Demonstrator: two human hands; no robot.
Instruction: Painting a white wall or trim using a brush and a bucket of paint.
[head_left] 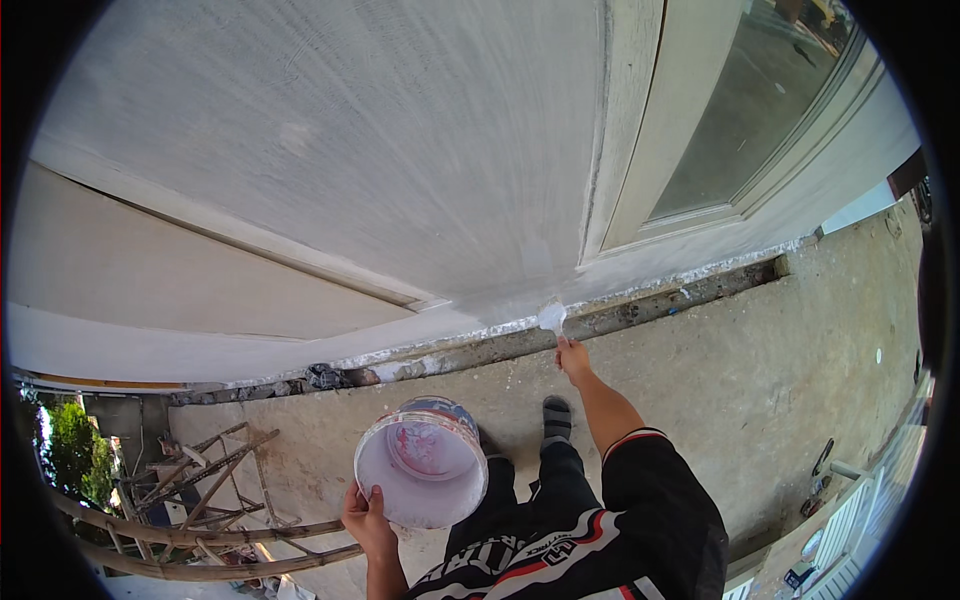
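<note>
My left hand (371, 520) is closed on the rim of a paint bucket (372, 470), thumb over the edge. The bucket tilts toward me; its inside is coated whitish, with pink smears at the bottom. My right hand (573, 360) reaches forward and grips the handle of a flat, wide paintbrush (552, 317) whose head is white. The brush head is at the foot of the pale, streaky wall (420, 170), by a white-splashed edge. Whether the bristles touch the wall I cannot tell. A damp-looking lighter patch (537, 257) shows on the wall just above the brush.
A narrow sunken channel (640, 312) runs along the wall's base, with dark rubble (325, 377) to the left. A framed window or door (720, 150) is at the upper right. A wooden ladder (210, 540) and a rusty frame (215, 475) stand left on the concrete floor (760, 370).
</note>
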